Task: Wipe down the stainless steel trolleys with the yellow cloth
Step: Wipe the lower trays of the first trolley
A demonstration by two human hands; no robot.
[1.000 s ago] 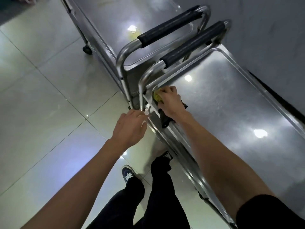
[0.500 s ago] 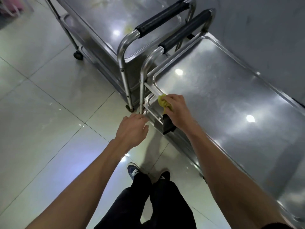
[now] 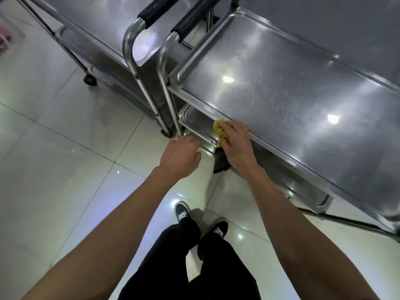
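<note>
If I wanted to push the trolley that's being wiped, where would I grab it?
By the black padded grip on the handle bar at the end of the nearer trolley. Come from that end, between the two carts, and wrap a hand over the top; the bar runs crosswise, raised clear above the shelf.

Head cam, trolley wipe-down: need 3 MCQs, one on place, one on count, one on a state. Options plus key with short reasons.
1. Where is the yellow cloth?
A. On the floor
B. At the near trolley's front rim, below its top tray
C. Draped over a handle

2. How many black-padded push handles show?
A. One
B. Two
C. Four

3. What is the right hand doing?
A. Gripping the cloth
B. Hanging empty
C. Holding a handle

Key:
1 B, the cloth sits against the rim edge.
2 B, one padded handle on the far trolley, another on the near one.
3 A, fingers curl round the cloth; the left hand holds nothing.
</note>
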